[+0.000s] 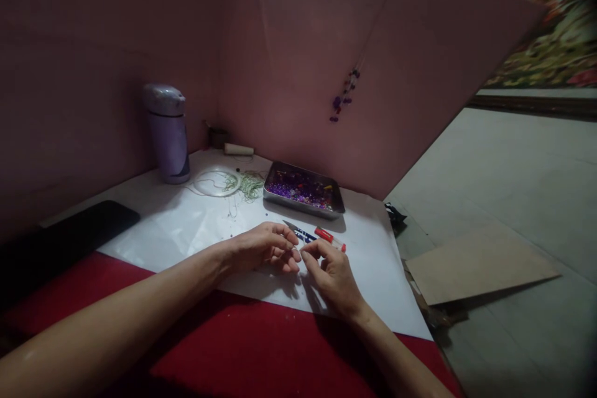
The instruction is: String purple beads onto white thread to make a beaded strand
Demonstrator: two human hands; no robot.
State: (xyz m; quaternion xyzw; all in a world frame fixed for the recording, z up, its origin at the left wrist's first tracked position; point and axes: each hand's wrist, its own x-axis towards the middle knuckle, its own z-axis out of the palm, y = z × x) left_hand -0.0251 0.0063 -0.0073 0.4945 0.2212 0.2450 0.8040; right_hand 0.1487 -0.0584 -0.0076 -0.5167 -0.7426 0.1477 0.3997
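Note:
My left hand [268,247] is held over the white paper, its thumb and index finger pinched on a thin pale thread [304,238]. Just to its right, my right hand [329,267] pinches the same thread between thumb and index finger. The fingertips of both hands are close together but apart. Beyond them lie dark-bladed scissors [302,233] and a small red-capped tube [331,239] on the paper. A metal tray [305,204] of purple and mixed beads stands behind these.
On the white paper [163,236] lie a ring of cord [217,183], tangled green thread [250,185] and a wooden cylinder [238,149]. A purple bottle [168,137] stands at the back left, near a dark flat object [93,227]. Strung beads [344,96] hang on the pink panel.

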